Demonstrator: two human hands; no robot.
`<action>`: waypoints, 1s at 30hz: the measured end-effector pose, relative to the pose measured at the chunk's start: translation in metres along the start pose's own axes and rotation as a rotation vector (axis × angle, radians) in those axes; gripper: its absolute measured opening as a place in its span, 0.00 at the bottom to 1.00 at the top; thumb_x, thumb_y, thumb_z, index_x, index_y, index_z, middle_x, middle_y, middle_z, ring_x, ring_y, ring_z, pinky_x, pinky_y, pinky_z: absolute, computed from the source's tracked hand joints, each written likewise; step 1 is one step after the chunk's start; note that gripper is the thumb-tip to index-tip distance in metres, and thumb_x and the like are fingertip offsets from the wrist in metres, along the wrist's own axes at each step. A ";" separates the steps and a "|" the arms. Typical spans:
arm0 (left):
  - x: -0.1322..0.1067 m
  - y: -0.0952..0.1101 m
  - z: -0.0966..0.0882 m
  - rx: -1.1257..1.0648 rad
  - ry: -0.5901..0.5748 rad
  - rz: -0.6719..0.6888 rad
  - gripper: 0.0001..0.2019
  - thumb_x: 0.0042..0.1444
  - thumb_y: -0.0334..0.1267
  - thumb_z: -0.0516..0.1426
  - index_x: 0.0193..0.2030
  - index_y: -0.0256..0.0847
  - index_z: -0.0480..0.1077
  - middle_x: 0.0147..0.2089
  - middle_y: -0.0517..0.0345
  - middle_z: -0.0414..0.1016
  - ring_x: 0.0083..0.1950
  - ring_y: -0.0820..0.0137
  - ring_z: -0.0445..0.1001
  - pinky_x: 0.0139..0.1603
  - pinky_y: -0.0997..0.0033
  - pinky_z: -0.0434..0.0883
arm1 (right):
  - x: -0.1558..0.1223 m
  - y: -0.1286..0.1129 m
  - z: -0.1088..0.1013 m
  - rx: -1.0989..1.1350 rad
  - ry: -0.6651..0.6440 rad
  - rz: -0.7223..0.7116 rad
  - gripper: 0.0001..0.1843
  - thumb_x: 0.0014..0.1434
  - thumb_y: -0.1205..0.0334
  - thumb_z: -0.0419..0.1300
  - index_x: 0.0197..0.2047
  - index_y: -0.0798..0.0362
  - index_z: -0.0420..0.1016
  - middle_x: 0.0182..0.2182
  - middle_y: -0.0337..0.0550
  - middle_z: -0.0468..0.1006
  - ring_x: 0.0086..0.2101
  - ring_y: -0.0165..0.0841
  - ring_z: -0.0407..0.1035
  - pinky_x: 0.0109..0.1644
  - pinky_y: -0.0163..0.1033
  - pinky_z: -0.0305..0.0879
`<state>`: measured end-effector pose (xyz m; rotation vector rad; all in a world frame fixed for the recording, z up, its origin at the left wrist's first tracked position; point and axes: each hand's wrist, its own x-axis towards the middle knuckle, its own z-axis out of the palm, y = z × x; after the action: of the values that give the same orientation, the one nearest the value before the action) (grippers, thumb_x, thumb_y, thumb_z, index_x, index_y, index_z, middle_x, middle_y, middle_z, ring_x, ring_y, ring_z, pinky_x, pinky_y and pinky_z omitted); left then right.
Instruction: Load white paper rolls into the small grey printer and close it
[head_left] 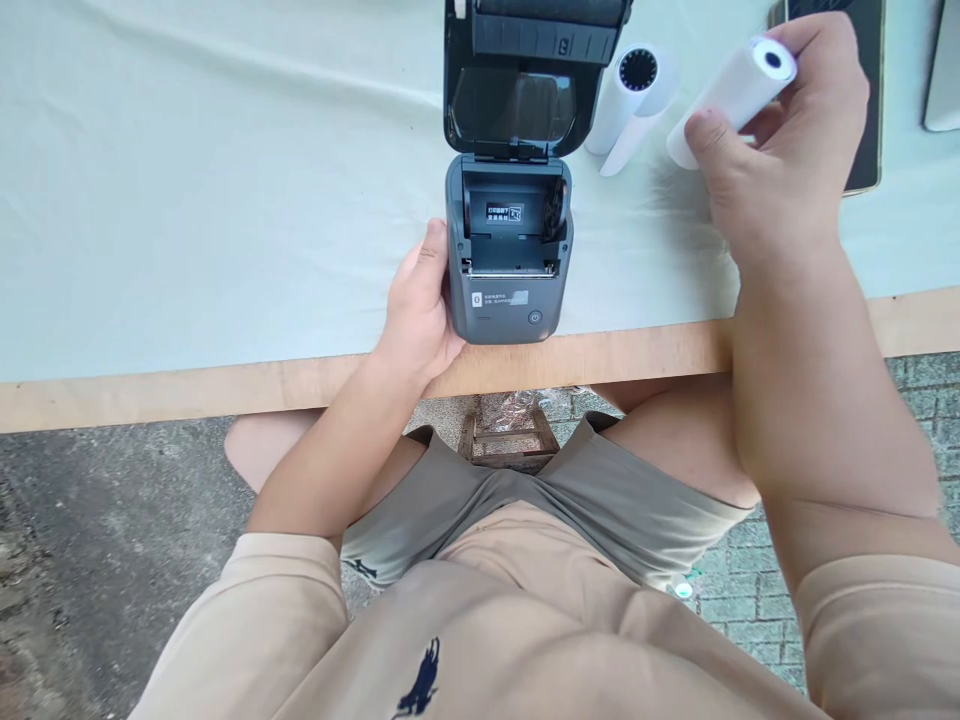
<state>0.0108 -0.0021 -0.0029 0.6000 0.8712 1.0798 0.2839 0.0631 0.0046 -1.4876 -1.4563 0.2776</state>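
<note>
A dark grey portable label printer [495, 318] stands at the table's front edge with its lid [517, 110] swung up and back. Its paper bay shows no roll inside, only a small printed label. My left hand [421, 305] grips the printer's left side, its thumb along the casing and its other fingers hidden behind. Over to the right, my right hand [787, 150] holds a white paper roll [724, 100] tilted, the thumb on its near end. A second paper roll [616, 105], with a black toothed core and a loose tail, is beside the raised lid.
A pale green cloth [225, 180] covers the table, which has a bare wooden front edge [187, 393]. Behind my right hand lies a dark flat device [862, 160], partly hidden. A grey object [943, 90] is cut off at the right border.
</note>
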 end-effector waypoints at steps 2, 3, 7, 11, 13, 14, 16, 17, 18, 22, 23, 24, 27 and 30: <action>0.000 0.000 0.001 0.003 0.009 -0.009 0.19 0.66 0.51 0.47 0.42 0.43 0.75 0.49 0.57 0.81 0.65 0.62 0.72 0.67 0.61 0.71 | 0.001 0.002 0.000 -0.072 -0.033 -0.022 0.19 0.38 0.69 0.65 0.36 0.45 0.70 0.32 0.40 0.72 0.30 0.31 0.61 0.32 0.40 0.55; 0.000 0.000 0.001 0.001 0.011 -0.010 0.19 0.66 0.51 0.47 0.42 0.43 0.75 0.49 0.56 0.81 0.65 0.62 0.72 0.67 0.60 0.71 | 0.002 0.002 0.000 -0.109 -0.038 -0.017 0.21 0.37 0.70 0.65 0.37 0.45 0.71 0.33 0.39 0.72 0.31 0.31 0.62 0.33 0.40 0.55; 0.000 -0.001 -0.001 -0.019 -0.011 0.005 0.19 0.66 0.50 0.48 0.43 0.41 0.75 0.48 0.55 0.81 0.65 0.60 0.72 0.68 0.58 0.70 | 0.004 -0.003 0.001 -0.394 -0.031 0.175 0.33 0.30 0.72 0.69 0.43 0.45 0.72 0.29 0.37 0.71 0.31 0.33 0.61 0.35 0.42 0.55; 0.001 -0.003 -0.003 0.009 -0.036 0.027 0.21 0.65 0.54 0.48 0.44 0.42 0.75 0.51 0.55 0.80 0.68 0.59 0.68 0.68 0.56 0.70 | 0.001 -0.009 -0.006 -0.411 -0.148 0.191 0.40 0.32 0.71 0.69 0.52 0.49 0.68 0.34 0.40 0.73 0.33 0.35 0.62 0.38 0.42 0.59; 0.002 -0.003 -0.004 0.029 -0.043 0.030 0.22 0.65 0.55 0.47 0.45 0.42 0.75 0.53 0.55 0.80 0.69 0.59 0.67 0.68 0.55 0.69 | 0.000 -0.012 -0.011 -0.278 -0.199 0.014 0.36 0.42 0.66 0.67 0.56 0.53 0.65 0.44 0.48 0.73 0.40 0.36 0.67 0.44 0.43 0.62; 0.002 -0.003 -0.004 0.032 -0.048 0.030 0.22 0.65 0.55 0.48 0.46 0.42 0.75 0.53 0.55 0.80 0.69 0.59 0.67 0.68 0.55 0.69 | 0.000 -0.014 -0.013 -0.234 -0.181 -0.092 0.33 0.47 0.64 0.65 0.57 0.56 0.64 0.48 0.51 0.72 0.45 0.38 0.68 0.48 0.44 0.63; 0.002 -0.003 -0.004 0.026 -0.059 0.028 0.21 0.65 0.54 0.48 0.46 0.42 0.75 0.54 0.55 0.80 0.68 0.59 0.68 0.68 0.54 0.69 | 0.002 -0.020 -0.011 -0.243 -0.081 -0.303 0.27 0.54 0.59 0.61 0.55 0.61 0.66 0.50 0.56 0.71 0.49 0.40 0.68 0.53 0.46 0.62; 0.002 -0.003 -0.004 0.018 -0.062 0.029 0.21 0.65 0.54 0.48 0.45 0.42 0.75 0.54 0.55 0.80 0.68 0.59 0.69 0.68 0.54 0.69 | 0.003 -0.025 -0.009 -0.291 -0.049 -0.379 0.27 0.56 0.56 0.60 0.55 0.63 0.67 0.48 0.57 0.71 0.49 0.42 0.68 0.54 0.47 0.62; 0.002 -0.003 -0.004 0.009 -0.064 0.031 0.21 0.65 0.54 0.48 0.45 0.42 0.75 0.54 0.55 0.80 0.67 0.59 0.70 0.68 0.54 0.69 | 0.004 -0.031 -0.005 -0.361 -0.026 -0.428 0.28 0.57 0.53 0.59 0.54 0.66 0.69 0.46 0.57 0.72 0.48 0.43 0.69 0.54 0.48 0.62; 0.002 -0.003 -0.004 0.003 -0.060 0.036 0.20 0.65 0.54 0.48 0.44 0.42 0.75 0.54 0.55 0.80 0.66 0.60 0.71 0.68 0.55 0.70 | 0.002 -0.061 0.019 -0.647 -0.165 -0.229 0.31 0.50 0.51 0.65 0.52 0.64 0.73 0.46 0.53 0.76 0.52 0.53 0.67 0.56 0.56 0.59; 0.002 -0.003 -0.004 0.008 -0.058 0.035 0.20 0.65 0.54 0.48 0.44 0.42 0.75 0.54 0.55 0.80 0.65 0.60 0.72 0.68 0.56 0.70 | 0.000 -0.067 0.024 -0.677 -0.201 -0.200 0.32 0.50 0.52 0.65 0.54 0.63 0.71 0.47 0.51 0.77 0.53 0.54 0.66 0.58 0.58 0.58; 0.002 -0.003 -0.004 0.009 -0.055 0.035 0.20 0.65 0.54 0.48 0.44 0.42 0.75 0.54 0.55 0.80 0.65 0.60 0.72 0.67 0.56 0.70 | -0.001 -0.071 0.029 -0.700 -0.223 -0.179 0.32 0.50 0.55 0.64 0.56 0.62 0.70 0.46 0.50 0.77 0.54 0.54 0.66 0.60 0.59 0.56; 0.002 -0.004 -0.003 -0.012 -0.049 0.039 0.20 0.65 0.54 0.49 0.43 0.42 0.75 0.53 0.55 0.80 0.64 0.59 0.73 0.67 0.55 0.71 | -0.002 -0.077 0.038 -0.750 -0.253 -0.116 0.28 0.52 0.61 0.59 0.57 0.59 0.69 0.45 0.49 0.79 0.54 0.49 0.66 0.61 0.61 0.51; 0.002 -0.004 -0.003 -0.012 -0.063 0.031 0.21 0.65 0.53 0.48 0.44 0.42 0.75 0.55 0.54 0.80 0.64 0.59 0.73 0.66 0.54 0.71 | 0.002 -0.076 0.040 -0.787 -0.281 -0.050 0.24 0.53 0.62 0.58 0.54 0.57 0.71 0.46 0.49 0.79 0.53 0.46 0.65 0.61 0.62 0.49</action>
<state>0.0104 -0.0021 -0.0082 0.6359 0.8020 1.0877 0.2074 0.0667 0.0430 -2.0838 -1.9533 -0.1541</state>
